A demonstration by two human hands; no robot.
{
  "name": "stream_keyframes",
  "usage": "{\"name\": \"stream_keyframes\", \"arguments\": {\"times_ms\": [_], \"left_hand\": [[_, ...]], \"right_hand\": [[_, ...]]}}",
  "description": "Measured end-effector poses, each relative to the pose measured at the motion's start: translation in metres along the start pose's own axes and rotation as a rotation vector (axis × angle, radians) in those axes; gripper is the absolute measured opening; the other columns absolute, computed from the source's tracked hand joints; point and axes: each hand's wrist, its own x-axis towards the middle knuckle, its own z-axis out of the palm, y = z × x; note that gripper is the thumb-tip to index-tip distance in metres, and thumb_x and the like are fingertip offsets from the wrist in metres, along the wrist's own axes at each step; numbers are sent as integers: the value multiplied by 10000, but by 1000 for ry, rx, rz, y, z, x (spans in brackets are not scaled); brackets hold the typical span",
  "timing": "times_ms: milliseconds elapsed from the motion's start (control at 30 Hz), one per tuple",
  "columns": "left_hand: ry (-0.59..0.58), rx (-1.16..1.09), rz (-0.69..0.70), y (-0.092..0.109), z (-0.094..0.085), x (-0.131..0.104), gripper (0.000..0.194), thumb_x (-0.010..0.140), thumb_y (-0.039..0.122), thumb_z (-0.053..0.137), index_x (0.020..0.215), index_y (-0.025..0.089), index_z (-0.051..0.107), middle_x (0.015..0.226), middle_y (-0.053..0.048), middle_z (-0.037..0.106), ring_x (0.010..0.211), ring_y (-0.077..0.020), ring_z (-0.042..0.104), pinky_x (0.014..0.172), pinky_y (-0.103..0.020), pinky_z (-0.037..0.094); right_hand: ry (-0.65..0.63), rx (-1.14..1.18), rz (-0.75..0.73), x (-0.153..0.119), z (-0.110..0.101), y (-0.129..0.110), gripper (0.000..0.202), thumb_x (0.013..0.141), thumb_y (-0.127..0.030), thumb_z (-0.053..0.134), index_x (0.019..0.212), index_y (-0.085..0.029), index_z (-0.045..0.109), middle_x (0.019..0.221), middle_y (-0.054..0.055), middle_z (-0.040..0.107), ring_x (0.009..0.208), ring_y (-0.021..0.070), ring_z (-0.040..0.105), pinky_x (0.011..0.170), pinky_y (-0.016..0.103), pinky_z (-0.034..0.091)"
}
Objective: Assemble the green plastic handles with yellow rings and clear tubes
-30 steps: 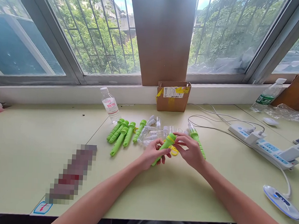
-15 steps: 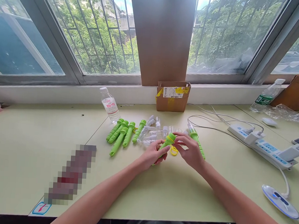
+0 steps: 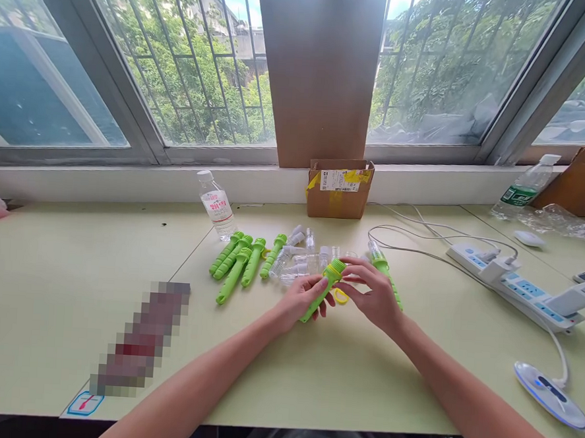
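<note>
My left hand [image 3: 300, 297] is closed round a green ribbed plastic handle [image 3: 313, 306], which tilts up to the right with its threaded end on top. A yellow band shows just below that end. The fingertips of my right hand [image 3: 374, 293] are pinched at the collar by the yellow band. A loose yellow ring [image 3: 340, 297] lies on the table between my hands. Beyond them lie several clear plastic tubes [image 3: 294, 270], partly hidden by my hands. To the left is a group of similar green handles [image 3: 233, 278]. Behind my right hand, another green handle [image 3: 391, 286] has a clear top.
A water bottle [image 3: 218, 208] and a small cardboard box [image 3: 338, 199] stand at the back. On the right are a power strip [image 3: 521, 286] with cables, a white oval device [image 3: 550, 395] and another bottle [image 3: 525, 187]. A blurred dark object [image 3: 141, 338] lies at left.
My left fingers have shifted on the green handle, so more of its lower end shows. My right fingertips stay at the collar. The view has moved slightly.
</note>
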Motion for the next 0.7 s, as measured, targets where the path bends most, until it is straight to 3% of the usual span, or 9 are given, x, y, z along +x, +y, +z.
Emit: {"name": "stream_keyframes", "arguments": {"times_ms": [100,233,367,533,700], "left_hand": [[-11,-11,-5,0,0,0,426,834,583,508,853,160,557,585,27,553,382,-55,423,353,-177,302],[40,28,-43,1,2,0,394,777,550,611,900,196,490,489,94,487,318,-42,338,319,-161,245],[67,38,-44,2,3,-2,408,733,510,677,879,214,436,562,67,592,329,-55,414,321,-163,267],[54,2,-27,2,2,-1,400,747,526,660,858,175,504,765,-41,688,475,-107,582,392,-196,384],[-9,6,-9,0,1,0,427,822,574,538,898,155,563,730,-28,640,457,-74,522,396,-184,363]], "right_hand": [[-27,-8,13,0,1,1,172,829,-333,665,961,-232,618,1164,82,606,916,204,656,770,415,643],[-46,-9,13,-1,3,3,118,866,-309,613,956,-233,598,1176,83,596,951,206,647,763,412,643],[-39,-1,-3,-2,3,3,69,887,-265,575,945,-231,592,1162,82,593,947,199,645,758,403,644],[-36,-3,-28,-1,1,2,59,899,-250,548,927,-231,597,1139,76,596,939,189,641,738,383,648],[-7,-15,-26,0,0,2,67,904,-256,540,915,-236,603,1133,74,606,895,183,646,732,386,646]]}}
